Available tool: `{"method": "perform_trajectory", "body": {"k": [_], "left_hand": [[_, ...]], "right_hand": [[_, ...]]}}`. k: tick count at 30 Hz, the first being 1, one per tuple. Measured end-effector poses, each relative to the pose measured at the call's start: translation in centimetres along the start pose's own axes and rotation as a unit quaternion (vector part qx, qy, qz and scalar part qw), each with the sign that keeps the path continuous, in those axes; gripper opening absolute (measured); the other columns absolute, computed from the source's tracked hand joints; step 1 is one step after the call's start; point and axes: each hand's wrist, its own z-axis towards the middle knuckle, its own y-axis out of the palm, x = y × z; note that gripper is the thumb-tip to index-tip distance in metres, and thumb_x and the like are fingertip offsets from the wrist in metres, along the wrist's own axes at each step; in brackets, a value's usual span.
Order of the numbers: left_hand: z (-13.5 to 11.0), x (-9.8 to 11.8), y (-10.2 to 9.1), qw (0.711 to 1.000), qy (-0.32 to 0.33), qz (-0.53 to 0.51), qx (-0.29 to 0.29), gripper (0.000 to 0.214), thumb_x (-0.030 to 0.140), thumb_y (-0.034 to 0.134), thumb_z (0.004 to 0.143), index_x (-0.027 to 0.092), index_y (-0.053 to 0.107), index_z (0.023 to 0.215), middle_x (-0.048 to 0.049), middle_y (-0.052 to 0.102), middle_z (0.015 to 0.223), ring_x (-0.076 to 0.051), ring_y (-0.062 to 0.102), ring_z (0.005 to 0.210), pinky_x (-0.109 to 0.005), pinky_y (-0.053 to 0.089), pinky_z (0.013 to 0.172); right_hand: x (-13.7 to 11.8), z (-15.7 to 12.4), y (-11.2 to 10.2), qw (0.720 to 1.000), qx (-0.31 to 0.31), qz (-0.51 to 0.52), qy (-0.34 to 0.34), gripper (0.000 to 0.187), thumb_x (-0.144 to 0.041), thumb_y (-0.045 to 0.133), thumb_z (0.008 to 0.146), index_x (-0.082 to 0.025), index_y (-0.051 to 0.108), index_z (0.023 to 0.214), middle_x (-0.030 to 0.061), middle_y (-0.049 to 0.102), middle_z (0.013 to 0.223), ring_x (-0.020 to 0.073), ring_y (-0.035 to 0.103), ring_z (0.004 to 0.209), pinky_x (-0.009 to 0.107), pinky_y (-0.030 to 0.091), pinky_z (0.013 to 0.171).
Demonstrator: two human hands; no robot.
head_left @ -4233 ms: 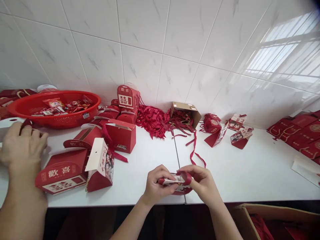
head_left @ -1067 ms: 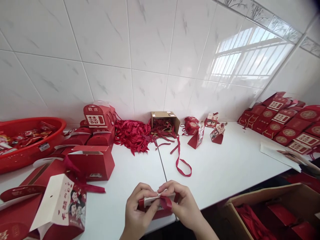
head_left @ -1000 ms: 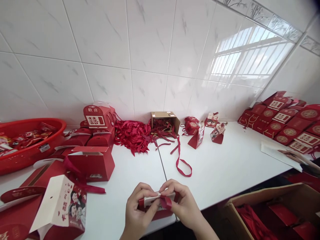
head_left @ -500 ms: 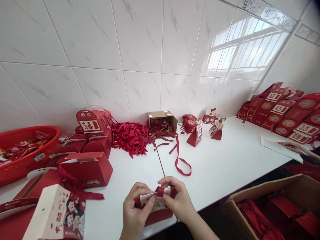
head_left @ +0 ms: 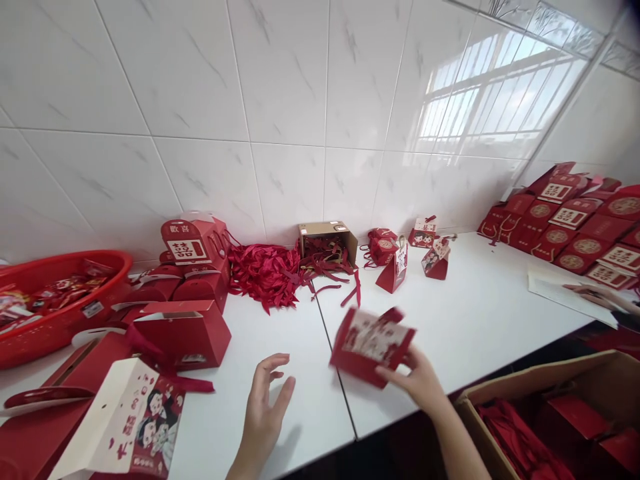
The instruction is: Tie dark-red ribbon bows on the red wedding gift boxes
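A red gift box with a printed couple on its slanted side and a ribbon at its top is gripped at its right end by my right hand. It is blurred and tilted over the white table. To its left, my left hand holds nothing, thumb and fingers apart. Nearest that hand on the left lies an unfolded printed box, cream and red. Behind it a red box with a dark red ribbon stands on the table.
Red ribbons lie heaped by a small carton. Finished small boxes stand farther right. A red basin of packets is far left. Stacked boxes, another person's hand on paper, and a large carton are right.
My left hand has let go of the gift box and opened. My right hand has moved the box forward and right, over where a loose ribbon lay. The view has shifted slightly.
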Motion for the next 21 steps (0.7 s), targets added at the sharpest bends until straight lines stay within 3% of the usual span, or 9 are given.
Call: {"method": "perform_trajectory", "body": {"k": [2, 3, 4, 8, 11, 14, 16, 19, 21], "left_hand": [[0.4, -0.8, -0.7, 0.997, -0.059, 0.042, 0.023, 0.035, 0.048, 0.055, 0.082, 0.023, 0.047, 0.105, -0.0103, 0.055, 0.117, -0.028, 0.053, 0.114, -0.045, 0.045, 0.093], [0.6, -1.2, -1.1, 0.993, -0.087, 0.070, 0.025, 0.037, 0.051, 0.053, 0.081, 0.023, 0.046, 0.105, -0.0113, 0.055, 0.118, -0.028, 0.054, 0.113, -0.046, 0.046, 0.093], [0.9, -1.6, -1.4, 0.989, -0.111, 0.100, 0.019, 0.040, 0.052, 0.051, 0.080, 0.022, 0.045, 0.106, -0.0128, 0.054, 0.120, -0.029, 0.055, 0.112, -0.047, 0.047, 0.092], [2.5, -2.6, -2.0, 0.972, -0.142, 0.182, -0.039, 0.044, 0.049, 0.052, 0.077, 0.020, 0.050, 0.109, -0.0160, 0.054, 0.124, -0.031, 0.053, 0.116, -0.049, 0.045, 0.095], [4.8, -2.8, -1.0, 0.963, -0.129, 0.226, -0.075, 0.038, 0.041, 0.062, 0.072, 0.020, 0.060, 0.104, -0.0152, 0.056, 0.125, -0.036, 0.047, 0.123, -0.051, 0.041, 0.100], [8.2, -2.5, 1.3, 0.952, -0.102, 0.274, -0.091, 0.034, 0.035, 0.065, 0.074, 0.016, 0.063, 0.102, -0.0188, 0.045, 0.139, -0.040, 0.038, 0.130, -0.054, 0.038, 0.102], [10.8, -2.2, 3.5, 0.947, -0.064, 0.299, -0.099, 0.032, 0.030, 0.062, 0.079, 0.015, 0.063, 0.107, -0.0164, 0.038, 0.145, -0.037, 0.035, 0.133, -0.051, 0.035, 0.105], [14.4, -1.9, 6.9, 0.940, -0.012, 0.324, -0.108, 0.034, 0.028, 0.060, 0.085, 0.017, 0.058, 0.117, -0.0112, 0.046, 0.139, -0.028, 0.042, 0.129, -0.049, 0.036, 0.106], [16.2, -2.3, 8.8, 0.936, -0.012, 0.341, -0.091, 0.038, 0.030, 0.059, 0.088, 0.017, 0.053, 0.123, -0.0103, 0.051, 0.132, -0.027, 0.050, 0.120, -0.051, 0.041, 0.100]], "right_hand": [[1.2, 2.2, -2.4, 0.983, 0.179, -0.023, 0.037, 0.068, -0.050, 0.074, 0.065, -0.015, 0.054, 0.120, 0.0143, 0.066, 0.111, 0.0283, 0.065, 0.094, 0.043, 0.055, 0.082], [2.0, 3.4, -3.4, 0.965, 0.247, -0.069, 0.056, 0.073, -0.053, 0.069, 0.068, -0.014, 0.049, 0.126, 0.0159, 0.062, 0.120, 0.0286, 0.063, 0.102, 0.041, 0.054, 0.085], [2.7, 4.6, -4.3, 0.949, 0.276, -0.131, 0.076, 0.075, -0.057, 0.063, 0.072, -0.014, 0.045, 0.131, 0.0168, 0.058, 0.127, 0.0293, 0.059, 0.110, 0.042, 0.051, 0.091], [5.8, 7.7, -5.5, 0.949, 0.211, -0.203, 0.120, 0.072, -0.053, 0.062, 0.070, -0.008, 0.054, 0.126, 0.0223, 0.054, 0.131, 0.0382, 0.048, 0.124, 0.052, 0.035, 0.105], [7.6, 6.8, -4.2, 0.952, 0.152, -0.233, 0.127, 0.067, -0.048, 0.055, 0.074, -0.006, 0.054, 0.126, 0.0214, 0.051, 0.136, 0.0377, 0.041, 0.131, 0.055, 0.027, 0.109], [8.8, 3.7, -2.3, 0.952, 0.120, -0.262, 0.105, 0.066, -0.046, 0.046, 0.080, -0.006, 0.050, 0.132, 0.0170, 0.043, 0.144, 0.0336, 0.028, 0.139, 0.053, 0.018, 0.114], [9.3, 1.5, -1.2, 0.942, 0.099, -0.314, 0.061, 0.065, -0.047, 0.042, 0.084, -0.007, 0.048, 0.135, 0.0148, 0.040, 0.146, 0.0328, 0.024, 0.140, 0.052, 0.018, 0.114], [9.7, -0.4, -0.4, 0.920, 0.082, -0.384, -0.001, 0.059, -0.048, 0.038, 0.088, -0.012, 0.050, 0.134, 0.0125, 0.043, 0.145, 0.0333, 0.028, 0.139, 0.054, 0.025, 0.111], [9.8, -0.7, -0.3, 0.915, 0.093, -0.391, -0.022, 0.054, -0.046, 0.038, 0.090, -0.014, 0.054, 0.130, 0.0124, 0.048, 0.141, 0.0331, 0.034, 0.136, 0.054, 0.030, 0.108]]}}
